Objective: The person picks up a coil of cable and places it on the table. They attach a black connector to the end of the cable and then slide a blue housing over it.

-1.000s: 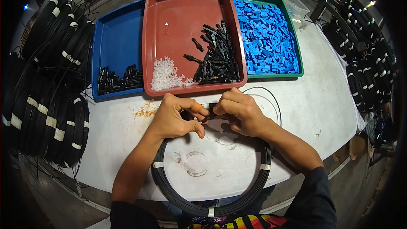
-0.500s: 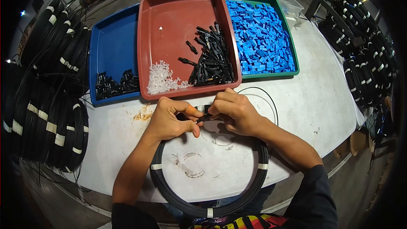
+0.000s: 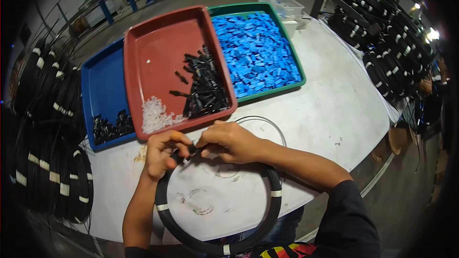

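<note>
A coil of black cable point(image 3: 162, 191), bound with white tape bands, lies at the front of the table beneath both hands. My right hand point(image 3: 232, 141) is closed, its thumb and fingers pinching a small black connector point(image 3: 192, 150) above the coil's far side. My left hand point(image 3: 161, 155) meets the connector from the other side, fingers curled and fingertips at its left end. A small whitish bit shows just below those fingertips, too small to name. From the coil a loose loop of cable point(image 3: 279, 131) arcs behind my right hand.
Beyond the hands, a red tray point(image 3: 167, 28) holds black connectors point(image 3: 205, 91) and small clear pieces point(image 3: 155, 116). A blue tray point(image 3: 103, 67) with black parts stands left, a green tray point(image 3: 302, 77) of blue clips right. Cable coils point(image 3: 52, 172) hang on both sides.
The head view has turned, so trays, coil and hands appear shifted left. My left fingers have changed their hold and curl more loosely around the connector; my right hand still pinches it.
</note>
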`<act>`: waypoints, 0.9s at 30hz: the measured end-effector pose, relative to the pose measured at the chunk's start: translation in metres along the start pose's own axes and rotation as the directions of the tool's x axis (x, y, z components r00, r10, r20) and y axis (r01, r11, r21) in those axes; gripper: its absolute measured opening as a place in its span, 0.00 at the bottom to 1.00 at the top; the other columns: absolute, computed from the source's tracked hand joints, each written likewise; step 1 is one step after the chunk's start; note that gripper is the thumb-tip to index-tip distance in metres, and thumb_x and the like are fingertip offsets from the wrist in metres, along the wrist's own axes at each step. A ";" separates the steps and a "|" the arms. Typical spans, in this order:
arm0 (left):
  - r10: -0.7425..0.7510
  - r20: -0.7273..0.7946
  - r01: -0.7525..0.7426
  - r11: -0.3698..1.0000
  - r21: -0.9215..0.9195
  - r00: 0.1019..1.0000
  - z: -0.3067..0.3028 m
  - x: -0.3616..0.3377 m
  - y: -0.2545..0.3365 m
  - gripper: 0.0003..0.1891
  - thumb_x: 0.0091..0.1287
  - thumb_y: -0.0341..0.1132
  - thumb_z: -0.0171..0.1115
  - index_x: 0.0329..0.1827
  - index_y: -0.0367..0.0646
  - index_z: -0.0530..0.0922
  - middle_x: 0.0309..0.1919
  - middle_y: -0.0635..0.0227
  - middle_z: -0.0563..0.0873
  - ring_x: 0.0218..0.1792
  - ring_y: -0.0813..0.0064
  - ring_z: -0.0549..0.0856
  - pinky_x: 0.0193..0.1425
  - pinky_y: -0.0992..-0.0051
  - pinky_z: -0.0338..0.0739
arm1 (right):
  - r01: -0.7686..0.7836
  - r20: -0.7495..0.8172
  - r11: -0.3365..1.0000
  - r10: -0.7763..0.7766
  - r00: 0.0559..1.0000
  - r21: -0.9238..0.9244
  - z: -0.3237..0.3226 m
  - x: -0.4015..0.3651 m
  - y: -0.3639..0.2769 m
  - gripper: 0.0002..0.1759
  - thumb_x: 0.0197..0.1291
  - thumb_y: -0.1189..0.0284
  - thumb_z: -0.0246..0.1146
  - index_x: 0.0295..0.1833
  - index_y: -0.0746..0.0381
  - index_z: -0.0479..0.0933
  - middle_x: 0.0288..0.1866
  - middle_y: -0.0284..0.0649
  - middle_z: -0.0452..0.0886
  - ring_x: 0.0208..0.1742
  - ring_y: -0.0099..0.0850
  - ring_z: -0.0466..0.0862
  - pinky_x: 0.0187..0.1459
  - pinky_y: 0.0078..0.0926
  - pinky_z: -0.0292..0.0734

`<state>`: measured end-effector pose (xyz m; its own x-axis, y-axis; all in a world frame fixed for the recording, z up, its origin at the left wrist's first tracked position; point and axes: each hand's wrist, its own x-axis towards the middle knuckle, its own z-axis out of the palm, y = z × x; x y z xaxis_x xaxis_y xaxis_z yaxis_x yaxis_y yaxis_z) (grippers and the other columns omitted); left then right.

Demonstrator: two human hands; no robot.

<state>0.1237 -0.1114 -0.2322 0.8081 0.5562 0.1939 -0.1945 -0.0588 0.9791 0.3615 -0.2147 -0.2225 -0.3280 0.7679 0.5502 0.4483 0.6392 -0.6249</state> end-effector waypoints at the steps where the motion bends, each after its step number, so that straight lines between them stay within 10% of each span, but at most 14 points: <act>1: -0.007 -0.048 0.005 0.999 -0.033 0.999 0.000 -0.001 -0.002 0.53 0.47 0.75 0.78 0.55 0.28 0.78 0.33 0.65 0.86 0.35 0.78 0.85 0.44 0.80 0.80 | -0.007 -0.014 1.000 0.007 1.000 -0.016 0.000 0.000 0.002 0.19 0.51 0.79 0.74 0.50 0.60 0.82 0.35 0.39 0.86 0.39 0.43 0.85 0.43 0.38 0.75; 9: 0.152 -0.108 -0.141 0.985 0.100 0.983 -0.007 0.018 0.037 0.45 0.62 0.74 0.66 0.55 0.34 0.74 0.40 0.66 0.81 0.42 0.76 0.81 0.50 0.76 0.76 | 0.184 0.205 0.974 -0.155 0.966 -0.130 0.013 -0.003 0.002 0.23 0.45 0.74 0.69 0.50 0.61 0.75 0.34 0.46 0.82 0.40 0.49 0.86 0.44 0.47 0.80; 14: 0.089 0.001 -0.079 0.870 0.487 0.996 0.015 0.088 0.062 0.23 0.67 0.49 0.73 0.47 0.35 0.82 0.38 0.69 0.85 0.40 0.79 0.84 0.48 0.77 0.77 | 0.192 0.258 0.954 -0.130 0.957 -0.229 0.024 -0.004 -0.001 0.18 0.51 0.72 0.65 0.50 0.61 0.75 0.34 0.45 0.81 0.38 0.47 0.86 0.42 0.46 0.82; 27: 0.115 0.630 -0.632 0.294 0.717 0.768 0.104 0.256 0.030 0.10 0.63 0.29 0.70 0.46 0.40 0.84 0.41 0.60 0.87 0.44 0.55 0.87 0.49 0.61 0.80 | 0.141 0.310 0.971 -0.076 0.948 -0.193 0.018 -0.001 -0.007 0.15 0.54 0.69 0.64 0.45 0.63 0.73 0.32 0.42 0.81 0.36 0.41 0.86 0.39 0.39 0.81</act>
<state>0.3822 -0.0571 -0.1469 0.9486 -0.1015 0.2998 -0.1691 -0.9631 0.2092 0.3441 -0.2198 -0.2285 -0.6028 0.6922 0.3968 0.5496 0.7208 -0.4223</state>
